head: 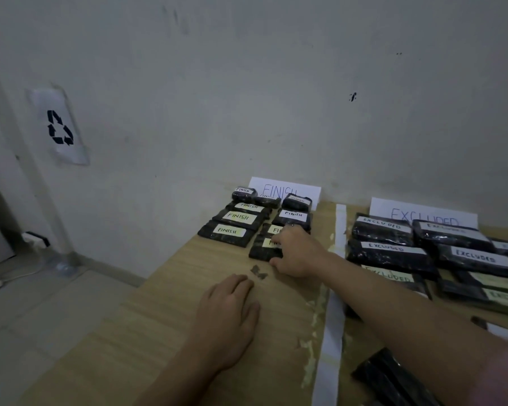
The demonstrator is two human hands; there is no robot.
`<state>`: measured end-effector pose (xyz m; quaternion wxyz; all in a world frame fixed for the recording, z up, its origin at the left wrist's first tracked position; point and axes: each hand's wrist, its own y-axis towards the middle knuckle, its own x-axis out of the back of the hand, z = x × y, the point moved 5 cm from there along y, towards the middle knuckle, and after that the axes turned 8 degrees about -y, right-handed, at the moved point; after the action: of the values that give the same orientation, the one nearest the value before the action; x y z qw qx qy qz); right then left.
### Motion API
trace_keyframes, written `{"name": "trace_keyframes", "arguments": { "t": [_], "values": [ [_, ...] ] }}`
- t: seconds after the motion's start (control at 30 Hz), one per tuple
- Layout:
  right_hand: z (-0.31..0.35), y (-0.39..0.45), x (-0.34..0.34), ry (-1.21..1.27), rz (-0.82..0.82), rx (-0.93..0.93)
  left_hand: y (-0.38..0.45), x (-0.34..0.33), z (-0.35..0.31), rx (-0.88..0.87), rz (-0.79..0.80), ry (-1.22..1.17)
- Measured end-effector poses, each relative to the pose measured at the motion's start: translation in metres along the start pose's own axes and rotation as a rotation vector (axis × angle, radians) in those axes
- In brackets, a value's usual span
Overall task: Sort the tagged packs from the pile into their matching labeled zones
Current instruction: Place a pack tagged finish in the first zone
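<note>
A black pack (264, 251) with a pale tag is lying at the near end of the right column in the FINISH zone, and the right hand (298, 253) is resting over its right edge, fingers curled around that side and thumb at its near corner, so it is grasping the pack while setting it square on the worktop (170, 317). The step in hand looks like the placing of a FINISH pack; the next move is likely calling for the fingers to let go without dragging the pack out of line, then for a reach back to the pile, of which one dark pack (393, 376) is showing at the near right. The left hand (229, 315) is lying flat and released on the bare worktop, near and to the left of the pack, apart from it. Just beyond the pack, other tagged FINISH packs (232, 231) are sitting in two columns running to the far FINISH sign (285, 189) leaning on the wall. A white tape strip (335, 288) is dividing this zone from the right one, where larger EXCLUDED packs (390, 253) are overlapping under the EXCLUDED sign (423, 212). A recycling symbol sheet (60, 127) is hanging on the left wall.
</note>
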<state>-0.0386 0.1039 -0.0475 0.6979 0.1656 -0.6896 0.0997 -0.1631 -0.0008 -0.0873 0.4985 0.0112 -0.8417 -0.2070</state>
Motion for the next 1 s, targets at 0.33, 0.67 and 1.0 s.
{"name": "trace_keyframes", "arguments": {
  "t": [0.33, 0.67, 1.0],
  "values": [
    [-0.024, -0.02, 0.032, 0.036, -0.064, 0.026, 0.001, 0.005, -0.002, 0.047, 0.08, -0.008],
    [-0.1, -0.128, 0.098, 0.161, -0.223, 0.014, 0.036, 0.027, -0.114, -0.148, 0.092, -0.133],
    [-0.175, -0.293, 0.148, 0.172, -0.346, -0.098, 0.03, 0.004, -0.293, -0.499, 0.135, -0.144]
  ]
}}
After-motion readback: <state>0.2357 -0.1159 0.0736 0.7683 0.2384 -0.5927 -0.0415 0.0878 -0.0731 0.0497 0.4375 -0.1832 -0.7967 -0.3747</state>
